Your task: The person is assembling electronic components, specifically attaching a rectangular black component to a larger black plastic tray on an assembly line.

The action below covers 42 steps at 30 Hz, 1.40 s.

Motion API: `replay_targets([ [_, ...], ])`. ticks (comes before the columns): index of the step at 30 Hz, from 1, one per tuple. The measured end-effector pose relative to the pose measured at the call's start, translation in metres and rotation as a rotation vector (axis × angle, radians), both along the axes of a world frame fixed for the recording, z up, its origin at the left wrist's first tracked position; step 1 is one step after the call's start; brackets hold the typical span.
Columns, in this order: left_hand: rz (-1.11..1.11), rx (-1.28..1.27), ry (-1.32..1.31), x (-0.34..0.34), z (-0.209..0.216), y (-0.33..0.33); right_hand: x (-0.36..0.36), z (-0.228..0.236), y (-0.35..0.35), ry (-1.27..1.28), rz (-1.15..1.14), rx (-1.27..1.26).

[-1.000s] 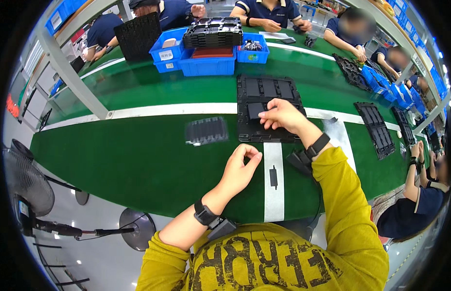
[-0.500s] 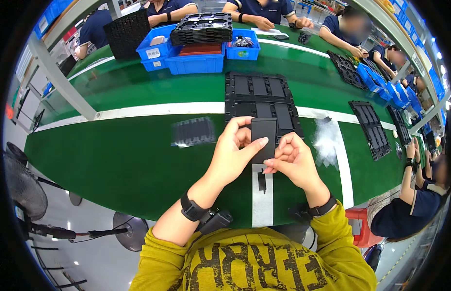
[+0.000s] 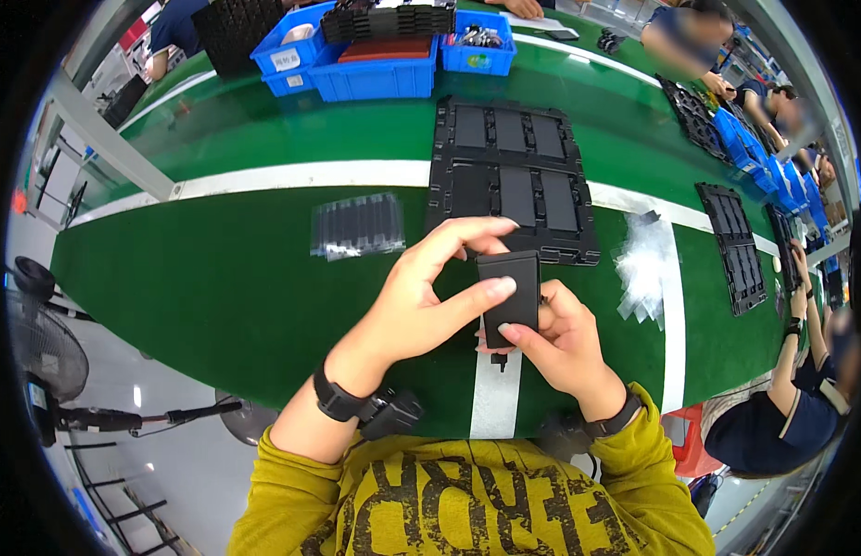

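Above the near part of the table I hold a flat black rectangular block (image 3: 511, 310), tilted, with a small dark connector tab (image 3: 500, 363) poking out below it. My left hand (image 3: 402, 301) keeps its thumb on the block's front face, its forefinger raised over the top edge. My right hand (image 3: 569, 347) grips the lower right part, thumb in front and fingers behind, mostly hidden. Just beyond lies a black compartment tray (image 3: 569, 254) with several similar dark blocks in it; one near-left compartment looks different and is partly hidden by my hand.
A clear-wrapped row of dark strips (image 3: 359, 227) lies left, a pile of clear plastic film (image 3: 643, 273) right. Blue bins (image 3: 375, 83) stand at the back. Another black tray (image 3: 732, 250) sits farther right. Co-workers sit around the table; a fan (image 3: 46, 343) stands left.
The block has come lower and closer to me. My right thumb has moved onto its front face, and my left forefinger has lifted over its top. The view has shifted slightly.
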<state>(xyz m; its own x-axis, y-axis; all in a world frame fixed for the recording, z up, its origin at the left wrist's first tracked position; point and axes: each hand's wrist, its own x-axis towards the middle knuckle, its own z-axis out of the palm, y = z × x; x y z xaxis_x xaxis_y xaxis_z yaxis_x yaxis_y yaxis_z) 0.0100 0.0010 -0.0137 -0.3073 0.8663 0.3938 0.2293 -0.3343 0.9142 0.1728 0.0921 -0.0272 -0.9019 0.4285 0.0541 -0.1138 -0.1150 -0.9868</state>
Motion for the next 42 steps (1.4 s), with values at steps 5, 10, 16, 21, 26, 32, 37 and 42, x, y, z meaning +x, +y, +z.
replay_targets([
  [5, -0.135, 0.094, 0.231, -0.005, 0.004, 0.001, 0.006, 0.002, -0.004, 0.014, 0.012, 0.039],
  [10, -0.208, 0.094, 0.18, -0.005, 0.001, 0.001, 0.01, 0.001, -0.008, 0.05, 0.007, 0.067],
  [16, -0.22, 0.126, 0.24, -0.003, -0.002, 0.003, 0.015, -0.002, -0.007, 0.051, 0.003, 0.156],
  [21, -0.289, 0.072, -0.041, 0.004, -0.008, 0.006, 0.013, 0.002, -0.009, 0.066, -0.03, 0.075],
  [26, -0.516, -0.017, -0.727, 0.022, -0.012, 0.007, 0.01, 0.01, -0.011, 0.101, -0.029, -0.115],
  [32, -0.63, -0.154, -0.874, 0.029, -0.018, 0.01, 0.011, 0.009, -0.013, 0.054, -0.053, -0.123],
  [37, -0.642, -0.111, -0.987, 0.03, -0.02, 0.009, 0.013, 0.008, -0.01, -0.023, -0.054, -0.175],
  [42, -0.606, -0.136, -0.937, 0.034, -0.017, 0.007, 0.011, 0.009, -0.013, -0.026, -0.104, -0.095],
])
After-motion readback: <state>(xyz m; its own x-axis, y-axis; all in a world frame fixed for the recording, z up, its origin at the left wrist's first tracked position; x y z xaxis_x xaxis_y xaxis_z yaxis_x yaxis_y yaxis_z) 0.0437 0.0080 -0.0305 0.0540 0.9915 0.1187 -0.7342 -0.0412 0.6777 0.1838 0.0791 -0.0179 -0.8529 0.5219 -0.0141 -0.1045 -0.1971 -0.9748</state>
